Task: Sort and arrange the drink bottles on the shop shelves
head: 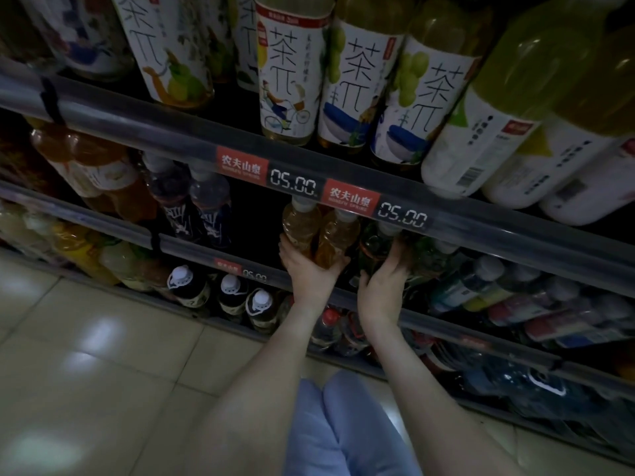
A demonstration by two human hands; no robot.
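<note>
Bottles come first: two amber bottles (pixel 300 223) with pale caps stand side by side on the middle shelf, their tops just under the price rail (pixel 171 132) of the shelf above. We see the left hand (pixel 311 273) wrapped round their lower halves, thumb on the left side and fingers curling up on the right, so it holds both at once. Just to the right, a dark green bottle (pixel 372 243) stands on the same shelf, and the right hand (pixel 383 286) grips it from below, thumb on its near side and fingers curved round its far side. We cannot tell whether the green bottle touches the amber pair. Left of them we find a dark gap, then two dark-labelled bottles (pixel 192 207) and an orange bottle (pixel 89 163). On the rail sit red price tags (pixel 242 165) reading 05.00. Above it stand white-labelled tea bottles (pixel 287 70), with pale yellow bottles (pixel 481 139) to their right. On the lower shelf we see dark bottles with white caps (pixel 180 280), and to the right a crowd of blue and red bottles (pixel 481 286). Below lie the glossy floor tiles (pixel 86 355) and knees in light blue trousers (pixel 343 424).
</note>
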